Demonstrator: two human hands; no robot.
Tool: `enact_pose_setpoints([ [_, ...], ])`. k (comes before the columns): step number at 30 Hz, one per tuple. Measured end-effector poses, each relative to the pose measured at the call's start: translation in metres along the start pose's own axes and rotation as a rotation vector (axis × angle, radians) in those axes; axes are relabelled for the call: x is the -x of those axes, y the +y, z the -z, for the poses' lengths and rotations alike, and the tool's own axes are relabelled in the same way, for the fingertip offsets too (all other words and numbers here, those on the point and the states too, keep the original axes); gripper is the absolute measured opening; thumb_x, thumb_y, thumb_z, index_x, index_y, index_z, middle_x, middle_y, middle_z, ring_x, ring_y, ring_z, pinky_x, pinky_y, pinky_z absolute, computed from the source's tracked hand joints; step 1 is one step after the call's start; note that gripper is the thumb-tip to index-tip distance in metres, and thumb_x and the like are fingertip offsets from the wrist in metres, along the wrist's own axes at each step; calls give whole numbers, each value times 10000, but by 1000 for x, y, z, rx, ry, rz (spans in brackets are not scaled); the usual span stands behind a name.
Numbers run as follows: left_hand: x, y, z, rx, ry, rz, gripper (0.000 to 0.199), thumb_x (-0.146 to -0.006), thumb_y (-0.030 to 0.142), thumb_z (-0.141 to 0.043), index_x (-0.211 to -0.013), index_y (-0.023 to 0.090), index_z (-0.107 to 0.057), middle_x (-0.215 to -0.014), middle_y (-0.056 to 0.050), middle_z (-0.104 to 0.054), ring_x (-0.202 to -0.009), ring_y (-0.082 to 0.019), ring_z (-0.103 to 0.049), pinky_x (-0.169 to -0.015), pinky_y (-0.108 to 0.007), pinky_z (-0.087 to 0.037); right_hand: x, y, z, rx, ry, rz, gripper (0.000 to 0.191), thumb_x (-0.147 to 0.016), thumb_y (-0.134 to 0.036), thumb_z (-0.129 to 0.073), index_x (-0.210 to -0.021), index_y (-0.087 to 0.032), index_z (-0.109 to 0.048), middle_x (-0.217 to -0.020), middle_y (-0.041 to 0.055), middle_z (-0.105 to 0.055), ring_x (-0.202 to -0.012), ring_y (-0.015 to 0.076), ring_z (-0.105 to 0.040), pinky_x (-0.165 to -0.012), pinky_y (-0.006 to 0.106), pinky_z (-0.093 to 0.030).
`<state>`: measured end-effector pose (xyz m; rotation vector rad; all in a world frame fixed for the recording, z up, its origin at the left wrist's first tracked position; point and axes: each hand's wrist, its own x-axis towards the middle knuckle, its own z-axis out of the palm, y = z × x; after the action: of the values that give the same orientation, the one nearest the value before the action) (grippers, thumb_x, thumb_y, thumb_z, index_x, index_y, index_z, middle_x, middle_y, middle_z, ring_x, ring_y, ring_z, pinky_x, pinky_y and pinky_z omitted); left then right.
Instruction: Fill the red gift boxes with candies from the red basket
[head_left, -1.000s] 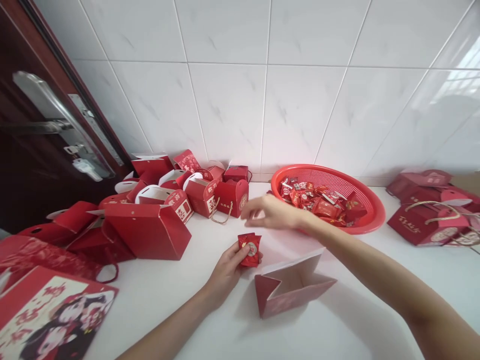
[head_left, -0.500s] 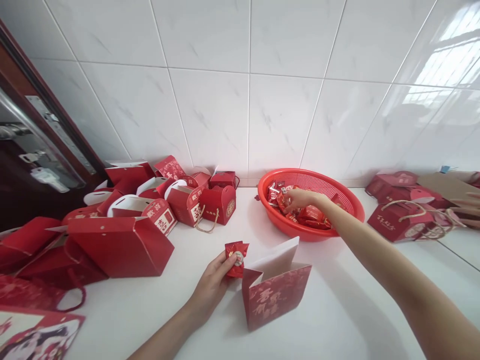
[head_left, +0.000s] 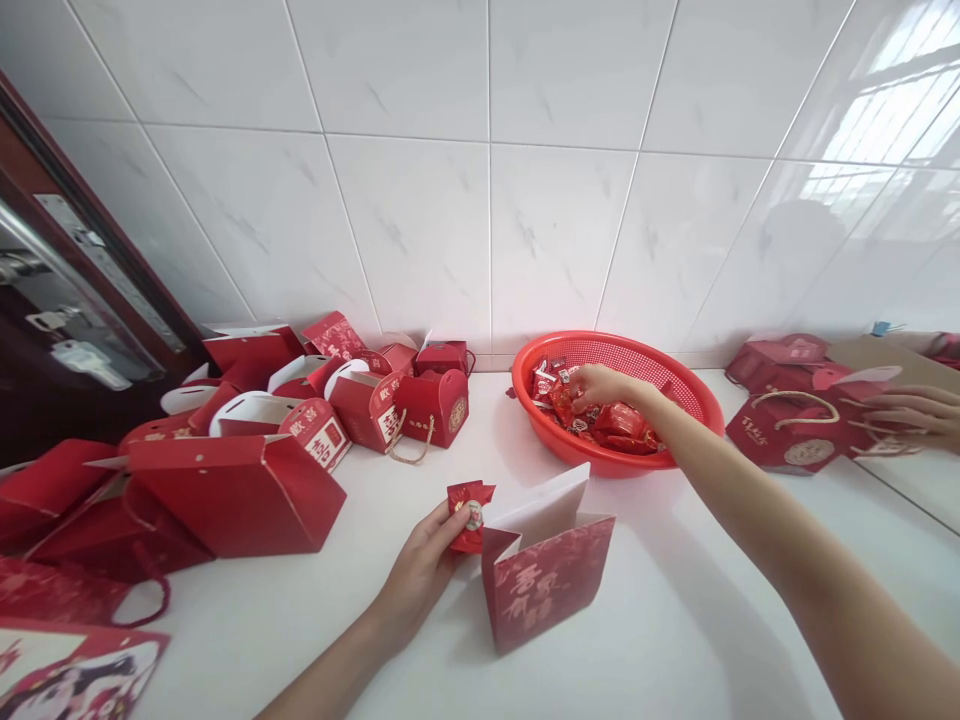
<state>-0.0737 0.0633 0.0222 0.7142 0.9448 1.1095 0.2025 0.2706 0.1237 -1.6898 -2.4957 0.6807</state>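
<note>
My left hand is closed, thumb on top, around red candy packets with a round pale label. Just right of it stands a red gift box, its top open and a white inner flap raised. Over at the red plastic basket, my right hand reaches down with its fingers pinched together among several red wrapped candies. What lies between those fingertips is hidden.
Several red gift boxes crowd the left side. More boxes with rope handles stand at the right, where another person's hand touches one. A tiled wall closes off the back; a dark door with keys is far left.
My right hand's fingers have drawn closer together in the basket. The other person's hand has moved forward onto a box, which has turned. My left hand keeps its hold.
</note>
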Motion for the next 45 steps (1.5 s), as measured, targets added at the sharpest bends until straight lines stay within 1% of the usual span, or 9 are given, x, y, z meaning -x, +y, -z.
enact_pose_setpoints([
  [5,1,2,-3,0,-17,0,371,-731,529,-843,-901,208,-768,-874,-35,-684,-877,-207,-599,-830,-285,-492,0,10,5,-139,170,29,151,-760,-254,-708,-698,-185,-589,-691,6,-615,-695,169,-580,-605,270,-419],
  [10,2,3,-6,18,-14,-7,434,-724,516,-852,-1022,210,-778,-928,-53,-715,-902,-225,-622,-833,-300,-493,0,11,3,-286,216,44,183,-820,-298,-681,-764,-186,-548,-732,11,-634,-638,137,-578,-543,239,-432],
  [13,1,2,-4,0,4,-14,402,-728,519,-846,-962,198,-786,-868,-46,-704,-875,-219,-616,-818,-300,-490,-4,15,2,-331,248,29,155,-792,-210,-675,-768,-191,-523,-714,-2,-611,-621,128,-580,-529,224,-442],
  [17,1,2,-2,1,-7,-12,395,-739,527,-834,-951,199,-781,-897,-49,-709,-905,-225,-620,-850,-312,-486,-9,22,2,-325,287,-7,177,-687,-59,-635,-718,-186,-517,-665,-18,-583,-603,122,-574,-531,214,-441],
  [26,0,-2,-1,35,10,-32,425,-735,481,-859,-1034,192,-771,-910,-55,-720,-914,-224,-634,-863,-318,-495,-13,29,0,-225,227,-34,140,-675,-136,-685,-654,-183,-555,-633,-9,-613,-636,138,-579,-569,227,-433],
  [34,-3,-6,-1,99,134,-148,365,-802,462,-813,-1039,193,-742,-983,-61,-738,-1005,-234,-654,-902,-335,-498,-14,32,-3,-130,197,-38,161,-691,-172,-701,-602,-187,-568,-605,0,-615,-642,157,-580,-580,253,-408],
  [41,-2,-4,-2,67,172,-109,393,-777,471,-827,-1013,171,-732,-991,-86,-753,-1027,-271,-674,-945,-382,-493,-15,32,1,-133,165,-26,96,-637,-128,-733,-675,-185,-666,-717,16,-706,-710,169,-644,-625,245,-479],
  [43,-2,-4,-2,56,173,-102,424,-770,486,-831,-1038,174,-731,-1005,-85,-752,-1033,-271,-674,-937,-373,-498,-12,29,-1,-147,136,-17,110,-617,-108,-753,-666,-190,-699,-734,26,-728,-688,162,-658,-619,245,-492],
  [45,-2,-3,-2,45,161,-91,445,-767,500,-829,-1068,187,-730,-1023,-77,-750,-1018,-262,-671,-908,-356,-509,-8,26,-4,-162,164,-32,145,-579,-112,-805,-629,-206,-707,-722,37,-731,-640,153,-662,-593,249,-496],
])
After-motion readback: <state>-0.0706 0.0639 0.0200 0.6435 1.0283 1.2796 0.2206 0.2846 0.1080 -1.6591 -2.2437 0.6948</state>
